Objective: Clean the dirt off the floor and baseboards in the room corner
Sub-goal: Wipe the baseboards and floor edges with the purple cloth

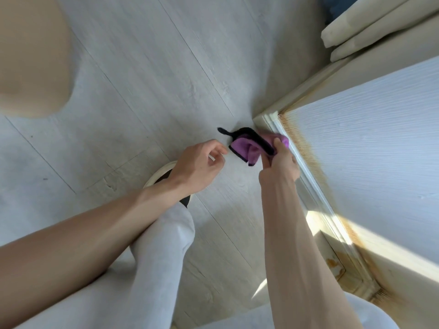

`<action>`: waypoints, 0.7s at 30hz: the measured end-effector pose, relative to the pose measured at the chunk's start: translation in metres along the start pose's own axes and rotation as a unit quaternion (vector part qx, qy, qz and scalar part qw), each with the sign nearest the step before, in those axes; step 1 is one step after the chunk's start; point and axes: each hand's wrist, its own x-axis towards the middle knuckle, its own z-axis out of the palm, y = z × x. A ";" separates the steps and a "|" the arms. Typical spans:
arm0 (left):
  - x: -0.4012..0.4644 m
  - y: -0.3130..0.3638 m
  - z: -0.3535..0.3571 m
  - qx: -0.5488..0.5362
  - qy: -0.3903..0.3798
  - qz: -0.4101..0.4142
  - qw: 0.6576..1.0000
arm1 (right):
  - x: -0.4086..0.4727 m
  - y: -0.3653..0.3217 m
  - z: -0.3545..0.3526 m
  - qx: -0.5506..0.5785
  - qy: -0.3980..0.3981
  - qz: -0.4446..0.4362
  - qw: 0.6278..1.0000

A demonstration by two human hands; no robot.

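Here right hand (282, 162) grips purple cloth (247, 149), lengthwise from floor (142, 79) toward baseboard (306, 162)

The floor (147, 74) is pale grey wood planks. The wall (370, 143) is white with brown stains. Cream curtains (370, 27) hang near. Sunlight falls low.

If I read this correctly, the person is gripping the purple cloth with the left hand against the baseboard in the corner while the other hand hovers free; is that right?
Not quite: the head view shows the right hand gripping the purple cloth against the baseboard in the corner. The left hand is the one that hovers free, fingers loosely curled, holding nothing.
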 end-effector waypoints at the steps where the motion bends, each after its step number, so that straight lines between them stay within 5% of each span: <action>1: 0.000 0.001 0.001 -0.003 -0.002 0.003 1.000 | -0.002 -0.003 0.012 -0.016 -0.007 0.005 1.000; 21: 0.000 -0.001 -0.004 -0.001 0.005 -0.013 1.000 | 0.002 -0.007 0.012 0.030 -0.038 0.054 0.997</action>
